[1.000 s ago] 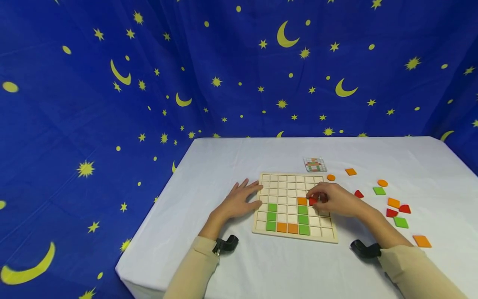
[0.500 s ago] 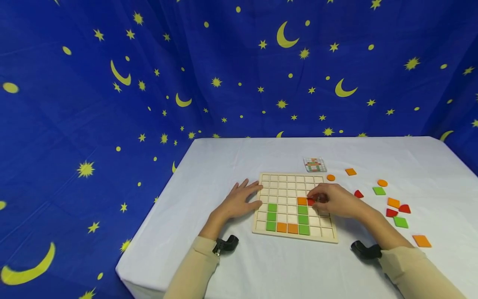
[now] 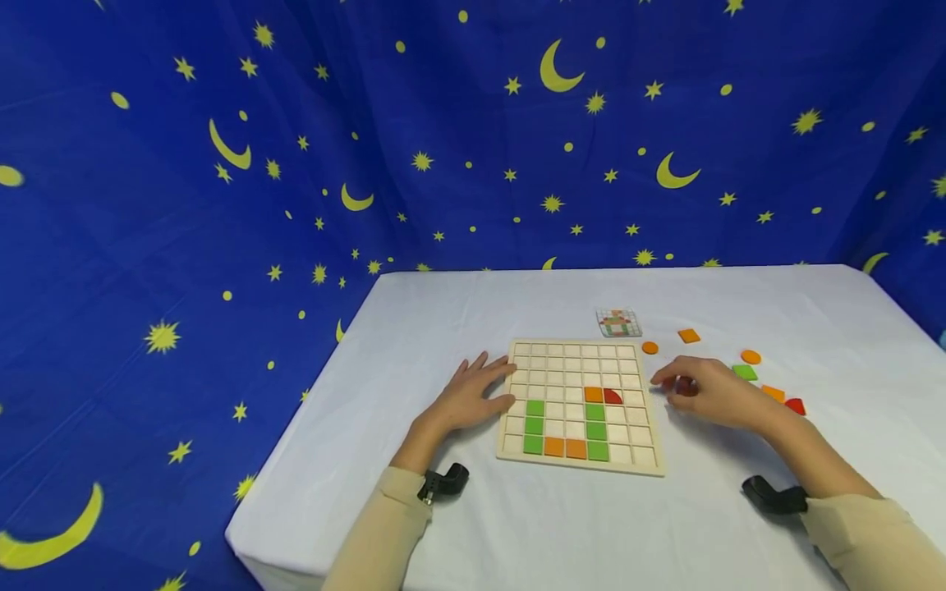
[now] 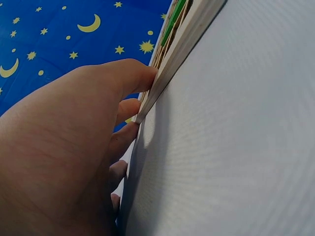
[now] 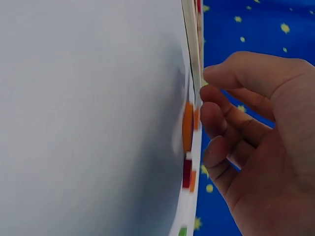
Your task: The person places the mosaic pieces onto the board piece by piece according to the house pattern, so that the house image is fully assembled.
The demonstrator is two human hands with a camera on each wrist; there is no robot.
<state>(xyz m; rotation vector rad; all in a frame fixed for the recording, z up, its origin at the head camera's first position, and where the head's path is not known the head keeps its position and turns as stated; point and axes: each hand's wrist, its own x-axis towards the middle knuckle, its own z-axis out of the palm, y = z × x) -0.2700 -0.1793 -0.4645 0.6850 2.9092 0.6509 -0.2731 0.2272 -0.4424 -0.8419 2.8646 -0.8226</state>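
On the table lies a wooden grid board (image 3: 580, 466). Two columns of green squares (image 3: 534, 426) stand on it, with orange squares (image 3: 553, 446) joining them along the bottom row. Atop the right column is another orange square (image 3: 594, 395), and a red quarter-circle tile (image 3: 613, 396) fills the cell beside it. My left hand (image 3: 461, 400) touches the board's left edge with thumb and fingertips, fingers extended. Just off the board's right edge, my right hand (image 3: 713, 394) hovers with loosely bent fingers; the right wrist view shows nothing between the fingers (image 5: 214, 118).
Behind the board lies a pattern card (image 3: 619, 322). To the right are loose tiles: orange discs (image 3: 750, 357), an orange square (image 3: 689, 336), a green square (image 3: 745, 373) and a red tile (image 3: 795, 406). My right hand and forearm hide part of that area.
My right hand has let go of the red quarter-circle tile, leaving it in its cell, and has moved right off the board. My left hand stays at the board's edge.
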